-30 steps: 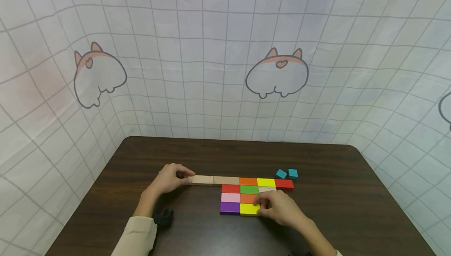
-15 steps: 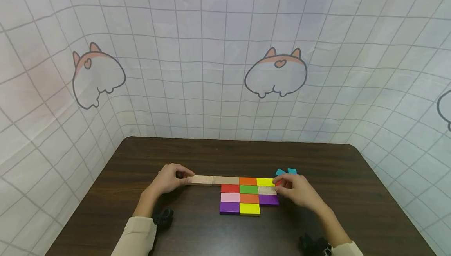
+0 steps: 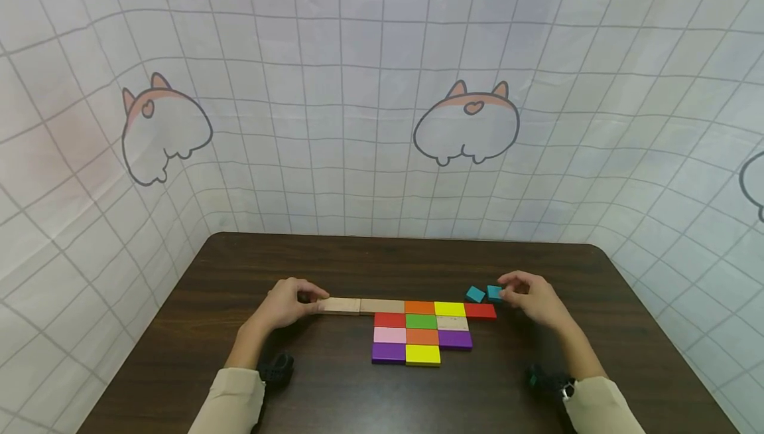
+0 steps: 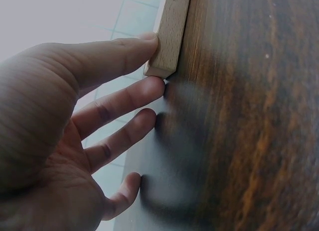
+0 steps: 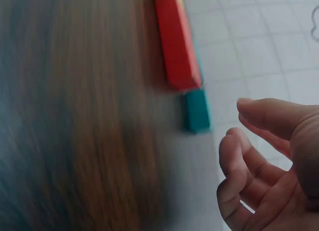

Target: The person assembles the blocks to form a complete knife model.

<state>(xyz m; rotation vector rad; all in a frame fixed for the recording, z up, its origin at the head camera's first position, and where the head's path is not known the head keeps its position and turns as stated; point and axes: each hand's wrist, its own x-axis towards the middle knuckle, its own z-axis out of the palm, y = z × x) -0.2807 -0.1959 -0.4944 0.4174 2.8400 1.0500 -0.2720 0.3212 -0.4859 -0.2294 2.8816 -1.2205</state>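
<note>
My left hand (image 3: pixel 289 302) pinches the left end of a plain wooden block (image 3: pixel 341 305), thumb on its near side in the left wrist view, index finger hidden behind. A second wooden block (image 3: pixel 382 306) continues the row, followed by an orange block (image 3: pixel 420 307), a yellow block (image 3: pixel 449 308) and a red block (image 3: pixel 480 311). Over at the right, my right hand (image 3: pixel 534 296) has its fingers loosely bent, fingertips beside a small teal block (image 3: pixel 494 293). In the right wrist view a gap shows between that hand and the teal block (image 5: pixel 198 111). Another teal block (image 3: pixel 475 294) lies tilted to its left.
Below the row, coloured blocks lie edge to edge, among them a green block (image 3: pixel 422 321), a pink block (image 3: pixel 390 334) and a purple block (image 3: pixel 455 340). All rest on a dark wooden table (image 3: pixel 334 394). A gridded white curtain (image 3: pixel 334 155) hangs behind.
My right hand has let go of the purple block at the right of the lower rows and moved up, past the red block, to the right of the teal blocks. The left hand has stayed put.
</note>
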